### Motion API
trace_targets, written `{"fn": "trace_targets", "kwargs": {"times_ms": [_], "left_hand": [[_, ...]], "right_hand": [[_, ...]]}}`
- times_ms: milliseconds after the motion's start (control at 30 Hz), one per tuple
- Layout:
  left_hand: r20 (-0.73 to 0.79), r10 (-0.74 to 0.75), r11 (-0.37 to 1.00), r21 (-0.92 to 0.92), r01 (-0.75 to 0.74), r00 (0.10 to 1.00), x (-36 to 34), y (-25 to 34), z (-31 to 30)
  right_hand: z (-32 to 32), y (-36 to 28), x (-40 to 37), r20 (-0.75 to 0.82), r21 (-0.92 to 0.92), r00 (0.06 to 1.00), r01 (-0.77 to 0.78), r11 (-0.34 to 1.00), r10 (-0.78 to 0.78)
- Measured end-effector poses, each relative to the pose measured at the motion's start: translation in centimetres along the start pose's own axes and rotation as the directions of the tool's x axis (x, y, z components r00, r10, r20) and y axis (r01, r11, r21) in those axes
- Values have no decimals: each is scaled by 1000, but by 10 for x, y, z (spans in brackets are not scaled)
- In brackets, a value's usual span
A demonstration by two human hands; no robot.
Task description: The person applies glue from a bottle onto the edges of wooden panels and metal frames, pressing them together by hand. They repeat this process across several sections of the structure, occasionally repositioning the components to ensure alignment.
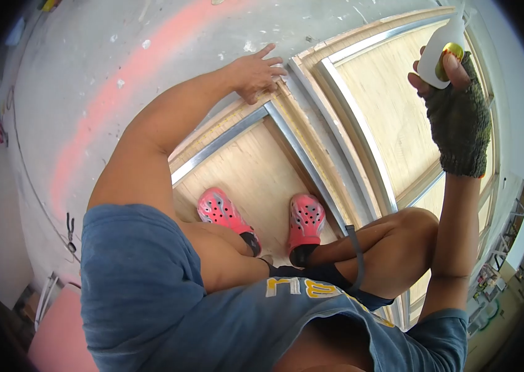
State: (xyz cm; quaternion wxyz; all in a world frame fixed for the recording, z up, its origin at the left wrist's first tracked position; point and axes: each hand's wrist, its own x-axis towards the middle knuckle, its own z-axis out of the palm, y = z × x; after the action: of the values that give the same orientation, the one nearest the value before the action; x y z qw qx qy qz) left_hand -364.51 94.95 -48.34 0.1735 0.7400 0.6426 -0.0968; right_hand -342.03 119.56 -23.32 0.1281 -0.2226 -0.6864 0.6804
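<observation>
White plastic bottle (440, 48) gripped in knit-gloved right hand (458, 121); left hand (255, 75) spread on wooden frame (302, 133).

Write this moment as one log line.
left hand: on wooden frame | right hand: gloved, holds white bottle | shoes: on plywood panel

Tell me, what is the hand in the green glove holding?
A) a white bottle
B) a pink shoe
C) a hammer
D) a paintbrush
A: the gloved right hand has its fingers wrapped around a white bottle, held up over the wooden panel, while the bare left hand rests flat on the frame corner.
</observation>
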Motion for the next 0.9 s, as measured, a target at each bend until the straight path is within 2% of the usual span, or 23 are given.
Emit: {"fn": "trace_targets", "kwargs": {"times_ms": [67,333,567,667,733,833,900], "left_hand": [[6,-4,1000,31,4,1000,0,3,0],[-15,-5,999,43,6,1000,1,2,7],[-15,1,999,51,0,1000,2,1,8],[2,-8,999,45,8,1000,2,2,6],[18,-14,999,42,14,1000,-2,2,3],[42,-21,999,42,19,999,3,4,0],[58,-28,999,47,25,998,2,2,2]], "right_hand": [[-2,3,2,10,36,1000,4,999,-5],[3,-4,-4,9,-54,999,41,998,-40],[-3,-12,-5,-8,-30,999,43,999,-44],[-8,-11,-3,-11,-7,997,78,997,-78],[-14,-4,2,19,114,989,147,983,-150],[-23,1,5,-36,151,992,122,981,-118],[-29,7,12,-17,173,988,152,973,-152]]}}
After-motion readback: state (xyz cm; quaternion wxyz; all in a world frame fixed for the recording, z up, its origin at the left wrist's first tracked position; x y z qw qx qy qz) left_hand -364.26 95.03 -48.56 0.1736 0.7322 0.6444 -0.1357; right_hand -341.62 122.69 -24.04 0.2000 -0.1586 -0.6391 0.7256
